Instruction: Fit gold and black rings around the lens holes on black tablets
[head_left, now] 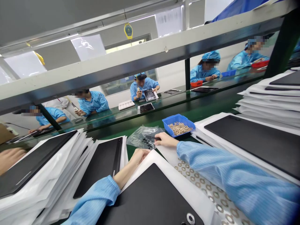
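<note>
**Left hand** [140, 157]: curled, knuckles up, on the white sleeve [150, 159] of a black panel [145, 200]. Closed or just resting: cannot tell.

**Right hand** [166, 139]: fingers reach forward onto a clear plastic bag [140, 139], touching a dark strip [152, 137] on it. Grip on the strip: cannot tell.

**Arms**: both in light blue sleeves, bare wrists. Left comes in from bottom centre, right from the right edge, lying across a sheet of tan rings [206, 184].

**Bag**: crumpled, on the counter [192, 109], small dark parts inside, just left of the right hand.

**Tray**: blue plastic tray [178, 125] of tan washers [180, 128], just beyond the right hand, beside the bag.

**Panels**: sleeved black panels on both sides. One stack [39, 159] and a single panel [103, 165] at left, one large panel [253, 143] at right, a taller stack [274, 93] behind it.

**Left edge**: a blurred hand [10, 159] over the stack, owner not visible.

**Beyond**: five co-workers [145, 86] in blue smocks sit past a shelf rail [117, 59], working at the far side of the line.
</note>
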A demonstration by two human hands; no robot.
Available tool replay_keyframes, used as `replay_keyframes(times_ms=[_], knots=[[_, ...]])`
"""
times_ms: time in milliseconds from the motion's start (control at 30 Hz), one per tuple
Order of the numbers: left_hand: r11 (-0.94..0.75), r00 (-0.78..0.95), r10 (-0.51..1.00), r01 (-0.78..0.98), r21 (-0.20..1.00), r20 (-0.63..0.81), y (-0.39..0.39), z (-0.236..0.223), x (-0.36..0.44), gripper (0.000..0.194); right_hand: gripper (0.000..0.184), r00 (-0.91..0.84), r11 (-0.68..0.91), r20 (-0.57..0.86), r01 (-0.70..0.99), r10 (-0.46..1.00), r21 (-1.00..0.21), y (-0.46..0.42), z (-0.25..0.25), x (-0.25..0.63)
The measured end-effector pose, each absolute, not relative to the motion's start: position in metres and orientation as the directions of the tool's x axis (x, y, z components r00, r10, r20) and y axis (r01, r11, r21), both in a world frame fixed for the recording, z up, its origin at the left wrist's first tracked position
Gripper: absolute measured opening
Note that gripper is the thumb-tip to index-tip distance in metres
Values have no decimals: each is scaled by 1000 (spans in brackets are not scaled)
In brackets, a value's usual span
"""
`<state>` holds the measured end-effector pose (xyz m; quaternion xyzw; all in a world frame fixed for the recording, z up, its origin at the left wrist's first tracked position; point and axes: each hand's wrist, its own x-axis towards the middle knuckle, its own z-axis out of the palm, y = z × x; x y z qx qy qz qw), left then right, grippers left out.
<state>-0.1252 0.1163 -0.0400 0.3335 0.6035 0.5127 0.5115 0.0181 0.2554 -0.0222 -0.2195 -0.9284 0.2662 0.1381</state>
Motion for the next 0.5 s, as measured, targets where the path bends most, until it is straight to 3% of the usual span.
replay_keyframes(times_ms=[200, 333, 500], knots=[[311, -272, 898, -159, 937, -344, 117, -41, -127, 30, 29, -799, 738, 168, 424, 578, -525, 264, -20, 25], [299, -287, 892, -200, 933, -348, 119, -42, -125, 29, 25, -785, 779, 271, 379, 557, -500, 252, -7, 22], [254, -314, 896, -223, 941, -316, 118, -44, -123, 28, 6, -774, 854, 429, 267, 466, -445, 225, 5, 14]])
